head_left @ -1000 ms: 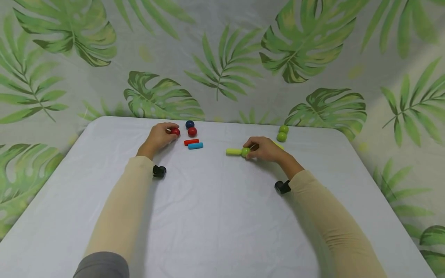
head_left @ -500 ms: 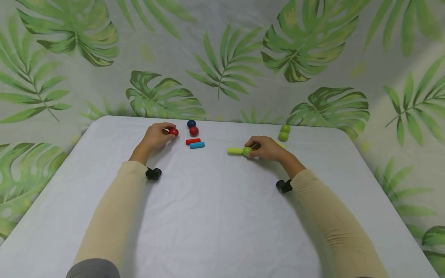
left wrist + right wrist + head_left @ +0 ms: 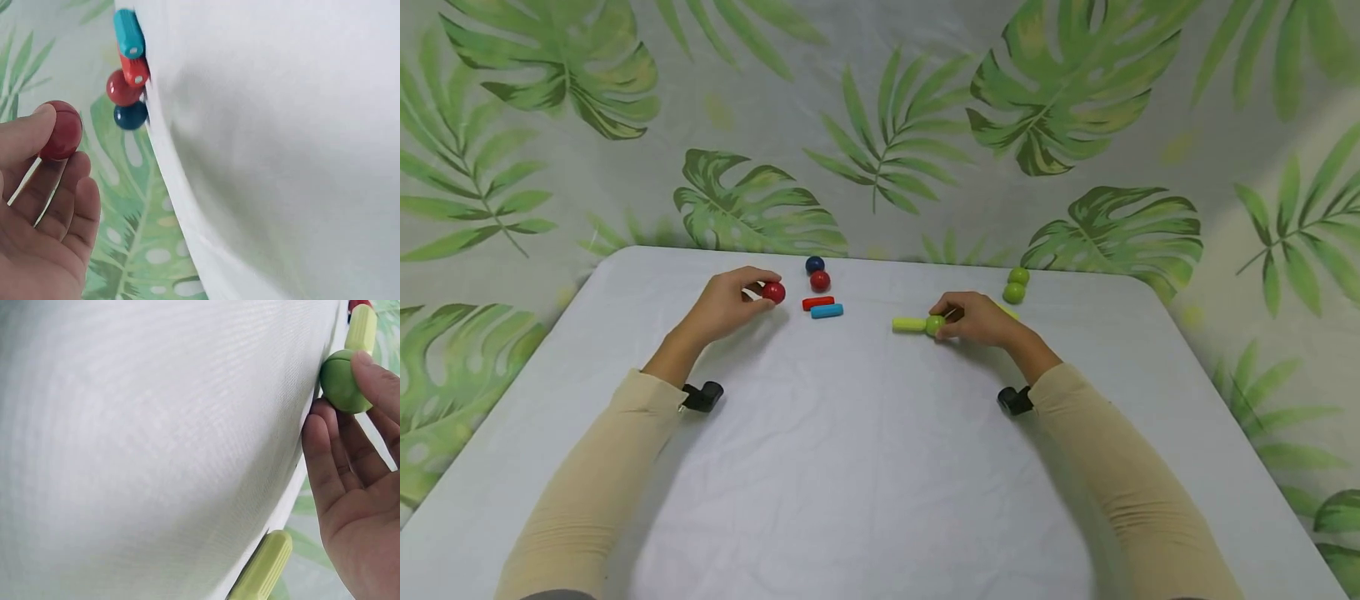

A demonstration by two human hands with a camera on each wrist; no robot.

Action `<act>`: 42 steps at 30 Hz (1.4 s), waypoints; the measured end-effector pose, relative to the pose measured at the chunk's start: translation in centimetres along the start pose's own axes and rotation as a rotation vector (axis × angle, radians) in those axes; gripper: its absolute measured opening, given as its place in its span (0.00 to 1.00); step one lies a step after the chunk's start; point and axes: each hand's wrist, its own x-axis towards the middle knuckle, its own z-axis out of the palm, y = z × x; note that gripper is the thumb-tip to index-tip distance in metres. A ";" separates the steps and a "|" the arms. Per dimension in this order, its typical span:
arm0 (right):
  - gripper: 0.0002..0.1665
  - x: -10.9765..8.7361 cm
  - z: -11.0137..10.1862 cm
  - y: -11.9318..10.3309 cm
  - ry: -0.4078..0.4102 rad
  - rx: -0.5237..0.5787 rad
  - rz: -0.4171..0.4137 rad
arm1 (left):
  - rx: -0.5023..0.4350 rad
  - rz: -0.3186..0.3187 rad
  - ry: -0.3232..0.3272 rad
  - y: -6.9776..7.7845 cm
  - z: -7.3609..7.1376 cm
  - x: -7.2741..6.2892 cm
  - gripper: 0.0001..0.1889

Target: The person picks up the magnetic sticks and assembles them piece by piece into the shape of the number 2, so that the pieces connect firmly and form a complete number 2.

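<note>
My left hand (image 3: 724, 307) pinches a glossy red ball (image 3: 773, 292) between thumb and fingers at the table's far left. In the left wrist view the thumb lies on this red ball (image 3: 64, 130), and the remaining fingers are loosely bent. Right of centre, my right hand (image 3: 976, 321) grips a green ball (image 3: 935, 325) at the end of a yellow-green ribbed stick (image 3: 908, 325). Whether ball and stick are joined or only touch, I cannot tell. The right wrist view shows thumb and fingers around the green ball (image 3: 342, 384).
Between the hands lie a dark blue ball (image 3: 815, 265), another red ball (image 3: 820, 281), a red stick (image 3: 817, 303) and a blue stick (image 3: 827, 311). Two green balls (image 3: 1014, 292) sit at the back right. A second yellow-green stick (image 3: 264, 565) is partly hidden behind the right hand.
My left hand has drawn back a little, leftward and towards me, carrying the red ball away from the other balls. The right hand keeps its place on the green ball.
</note>
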 end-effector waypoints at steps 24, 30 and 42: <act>0.20 0.1 0.2 0.2 -0.020 -0.003 -0.004 | -0.016 0.312 -0.160 5.5 5.1 -1.3 0.19; 0.20 0.0 0.0 0.0 -0.014 -0.002 -0.012 | -0.029 0.367 -0.177 6.0 6.5 0.1 0.18; 0.20 -0.1 0.1 -0.1 -0.017 -0.003 -0.005 | -0.027 0.255 -0.232 6.9 8.6 2.6 0.20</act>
